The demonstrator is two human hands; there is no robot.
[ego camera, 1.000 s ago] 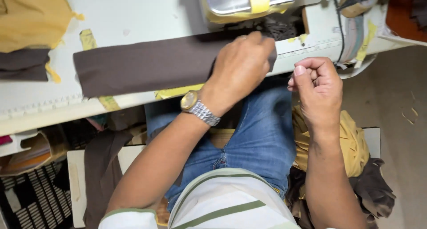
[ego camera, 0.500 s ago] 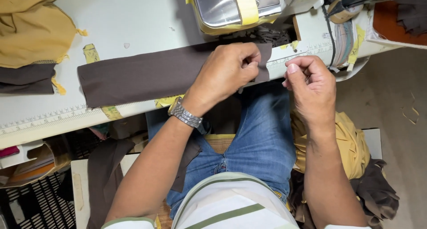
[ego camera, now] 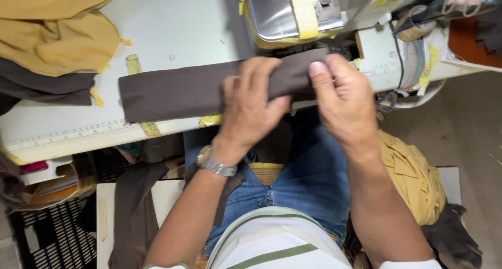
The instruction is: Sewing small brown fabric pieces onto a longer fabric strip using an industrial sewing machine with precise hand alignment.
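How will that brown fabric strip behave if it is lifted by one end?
The brown strip looks thin and lies flat on the table, so it would likely droop. It seems light. It bends under the left hand and right hand, probably soft.

Fabric strip (ego camera: 178,91) lies on table (ego camera: 172,23), left of sewing machine (ego camera: 293,13)

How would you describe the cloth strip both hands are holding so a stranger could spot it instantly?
On the pale sewing table, below the sewing machine, lies a long dark brown fabric strip. The left hand and right hand grip its right end. Unlike the heaped mustard cloth, it lies flat.
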